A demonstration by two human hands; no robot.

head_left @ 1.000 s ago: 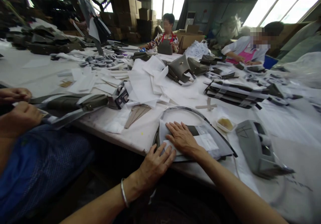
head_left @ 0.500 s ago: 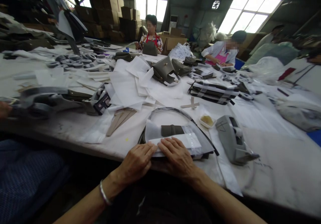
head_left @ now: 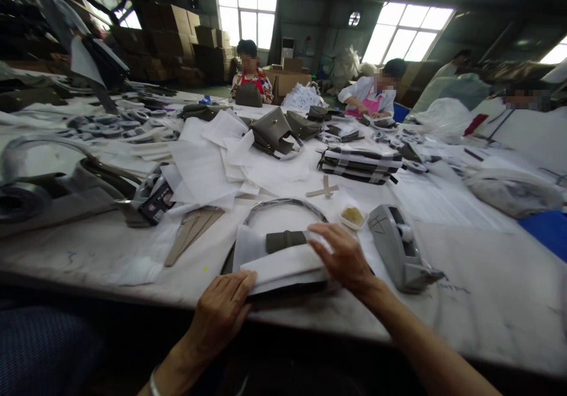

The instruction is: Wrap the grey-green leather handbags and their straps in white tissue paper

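Both hands lie flat and apart on a grey bag (head_left: 283, 241) wrapped in white paper (head_left: 283, 265) at the near table (head_left: 465, 278) edge: the left hand (head_left: 221, 310) presses the paper's near left corner, the right hand (head_left: 343, 257) rests on its right end, neither gripping. Just right sits a grey tape dispenser (head_left: 398, 248), with a small dish (head_left: 353, 216) beside the bag's curved handle (head_left: 283, 204). Farther off lie loose white sheets (head_left: 208, 171), an upright grey bag (head_left: 272, 131) and stacked straps (head_left: 361, 164). At the far side two people (head_left: 248, 80) work.

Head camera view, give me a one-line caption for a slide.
Left hand and right hand press white wrapping paper over an olive handbag beside a grey tape dispenser.
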